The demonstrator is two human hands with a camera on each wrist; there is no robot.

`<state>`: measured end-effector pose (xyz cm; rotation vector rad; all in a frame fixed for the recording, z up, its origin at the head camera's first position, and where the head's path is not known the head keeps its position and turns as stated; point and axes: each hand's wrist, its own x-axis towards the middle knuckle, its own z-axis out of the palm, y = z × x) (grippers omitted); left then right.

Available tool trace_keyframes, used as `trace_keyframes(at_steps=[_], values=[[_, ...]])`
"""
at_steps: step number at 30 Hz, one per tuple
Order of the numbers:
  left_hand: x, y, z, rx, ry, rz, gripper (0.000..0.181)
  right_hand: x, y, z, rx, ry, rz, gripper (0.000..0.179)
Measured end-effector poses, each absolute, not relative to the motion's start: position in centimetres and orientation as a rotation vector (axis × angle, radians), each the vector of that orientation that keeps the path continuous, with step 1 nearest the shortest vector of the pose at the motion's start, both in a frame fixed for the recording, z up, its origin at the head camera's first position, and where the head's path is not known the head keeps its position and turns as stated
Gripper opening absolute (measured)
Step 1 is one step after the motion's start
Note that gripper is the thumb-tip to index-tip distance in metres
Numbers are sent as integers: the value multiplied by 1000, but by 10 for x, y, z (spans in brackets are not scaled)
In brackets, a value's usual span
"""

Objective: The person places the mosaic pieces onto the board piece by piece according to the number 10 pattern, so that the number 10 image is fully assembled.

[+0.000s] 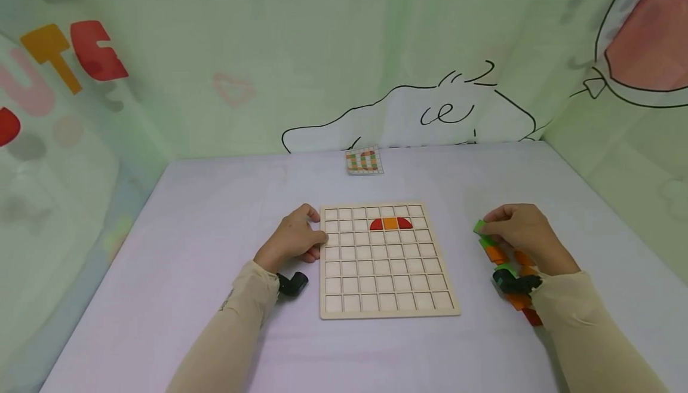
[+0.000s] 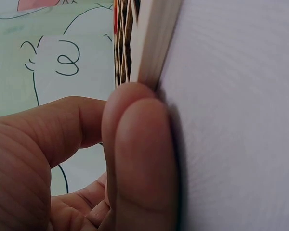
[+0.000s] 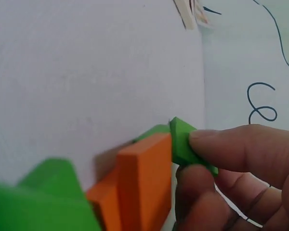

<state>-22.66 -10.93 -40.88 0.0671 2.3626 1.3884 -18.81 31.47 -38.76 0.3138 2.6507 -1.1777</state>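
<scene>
A wooden grid board lies flat, with two red rounded tiles on either side of an orange square tile in one row near its far side. My left hand rests at the board's left edge, its fingertips touching the rim. To the right of the board, my right hand pinches a green tile between thumb and finger. Below that hand, orange tiles, green tiles and a dark red tile lie in a loose pile, partly hidden by the wrist.
A small card with a coloured grid pattern lies at the table's far edge. The white tabletop meets printed fabric walls at the back and sides. A black wrist camera sits close to the board's left edge.
</scene>
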Motion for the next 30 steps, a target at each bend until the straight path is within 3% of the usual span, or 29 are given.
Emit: trace_keyframes(at_steps=[9, 30], values=[[-226, -109, -408, 63, 2361, 1397, 39, -189, 303, -384, 263, 2598, -1372, 48], [-229, -110, -412, 66, 2369, 1396, 37, -194, 261, -391, 275, 2356, -1657, 43]])
